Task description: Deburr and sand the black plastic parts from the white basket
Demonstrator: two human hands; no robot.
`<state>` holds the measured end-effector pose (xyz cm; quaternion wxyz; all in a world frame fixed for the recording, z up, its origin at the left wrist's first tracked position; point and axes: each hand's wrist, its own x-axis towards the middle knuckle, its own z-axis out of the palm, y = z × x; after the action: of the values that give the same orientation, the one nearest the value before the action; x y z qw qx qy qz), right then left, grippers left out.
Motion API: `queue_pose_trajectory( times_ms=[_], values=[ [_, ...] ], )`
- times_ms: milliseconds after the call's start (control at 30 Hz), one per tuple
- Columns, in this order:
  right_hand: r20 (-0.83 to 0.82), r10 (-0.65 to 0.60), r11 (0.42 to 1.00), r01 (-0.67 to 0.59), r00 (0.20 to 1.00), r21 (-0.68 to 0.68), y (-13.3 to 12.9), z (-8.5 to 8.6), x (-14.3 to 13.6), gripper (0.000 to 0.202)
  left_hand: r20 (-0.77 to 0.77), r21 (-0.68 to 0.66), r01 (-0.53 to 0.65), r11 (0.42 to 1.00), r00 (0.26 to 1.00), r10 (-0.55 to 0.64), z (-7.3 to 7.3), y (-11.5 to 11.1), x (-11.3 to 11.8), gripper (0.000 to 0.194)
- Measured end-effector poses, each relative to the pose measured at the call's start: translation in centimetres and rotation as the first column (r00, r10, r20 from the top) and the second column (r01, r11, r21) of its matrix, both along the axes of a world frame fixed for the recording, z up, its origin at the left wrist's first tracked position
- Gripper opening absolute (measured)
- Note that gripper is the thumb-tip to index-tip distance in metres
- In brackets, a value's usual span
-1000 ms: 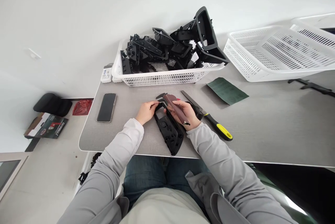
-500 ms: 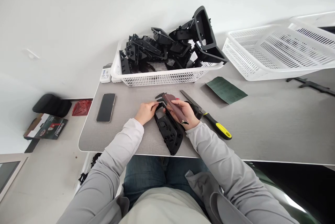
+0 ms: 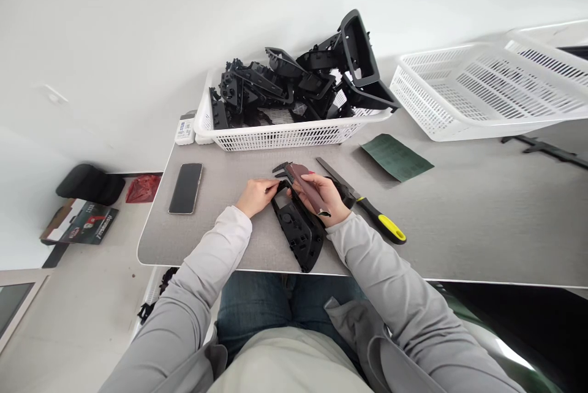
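Note:
My left hand (image 3: 257, 196) is closed, its fingertips pinching the far end of a black plastic part (image 3: 298, 228) that has an oblong opening and moulded fittings. This part lies slanted on the table, its near end by the front edge. My right hand (image 3: 331, 200) grips a folded strip of brown sandpaper (image 3: 309, 188) over the part's far right side. Some right-hand fingers are hidden under the strip. Just beyond the hands, the dark jaws of a caliper (image 3: 280, 169) show, the rest covered. Right of my right hand lies a file (image 3: 380, 221) with a black and yellow handle.
A white basket (image 3: 285, 138) heaped with black plastic parts stands against the wall. Two more white baskets (image 3: 441, 114) are at the right. On the table (image 3: 482, 228) lie a phone (image 3: 185, 188), green sandpaper (image 3: 397, 157) and a long black piece (image 3: 546, 151). A small white box (image 3: 185, 130) sits back left.
The black part's near end has swung slightly to the right. Both hands keep their hold and have barely moved.

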<state>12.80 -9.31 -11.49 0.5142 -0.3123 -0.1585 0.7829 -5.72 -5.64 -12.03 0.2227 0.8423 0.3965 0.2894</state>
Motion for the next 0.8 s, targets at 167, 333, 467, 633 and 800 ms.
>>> queue_pose_trajectory(
  times_ms=[167,333,467,633,800],
  values=[
    [0.042,-0.017,1.000,0.017,0.999,-0.003,-0.02,0.25,-0.07,0.004,0.016,-0.042,-0.043,0.998,0.999,0.044,0.03,0.00,0.07,0.020],
    [0.071,-0.029,1.000,0.029,0.997,-0.004,-0.14,0.47,-0.13,0.003,0.069,-0.079,-0.054,0.995,0.996,0.060,-0.01,-0.01,0.07,0.019],
    [0.060,-0.006,1.000,0.006,0.998,-0.008,-0.18,0.39,-0.09,0.004,0.081,-0.072,-0.046,0.996,0.995,0.051,-0.09,-0.01,0.13,0.019],
    [0.045,0.037,0.999,-0.036,0.998,-0.030,-0.21,0.30,0.04,0.007,0.064,-0.043,-0.033,0.999,0.997,0.035,-0.02,-0.06,0.13,0.019],
    [0.034,0.055,0.998,-0.054,0.998,-0.036,-0.17,0.25,0.16,0.008,0.159,-0.188,-0.099,0.977,0.979,0.129,0.12,-0.14,0.32,0.015]
  ],
)
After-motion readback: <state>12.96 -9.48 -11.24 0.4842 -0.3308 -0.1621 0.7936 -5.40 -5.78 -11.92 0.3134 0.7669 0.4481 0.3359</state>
